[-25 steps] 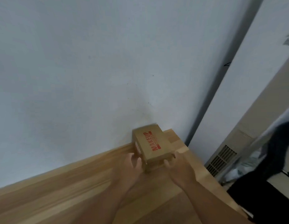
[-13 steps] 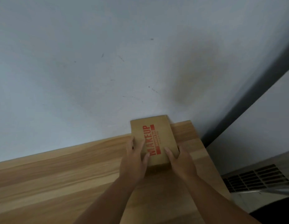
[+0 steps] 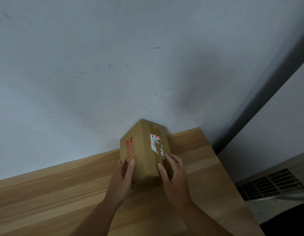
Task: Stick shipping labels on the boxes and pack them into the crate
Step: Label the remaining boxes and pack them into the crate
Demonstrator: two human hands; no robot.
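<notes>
Brown cardboard box (image 3: 144,150) tilts above the wooden table's (image 3: 45,193) far corner, near the wall (image 3: 96,65). The left hand (image 3: 121,181) presses straight fingers on its red-lettered side and the right hand (image 3: 173,178) curls round the taped edge, probably turning up a face for labelling.

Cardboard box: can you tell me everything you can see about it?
The cardboard box is small, brown and looks closed. One face has red letters ending in KEUP, and the face beside it carries a torn white label. It stands tipped near the wooden table's far right corner, close to the grey wall. The left hand presses the lettered face with straight fingers; the right hand grips its near right edge.
</notes>
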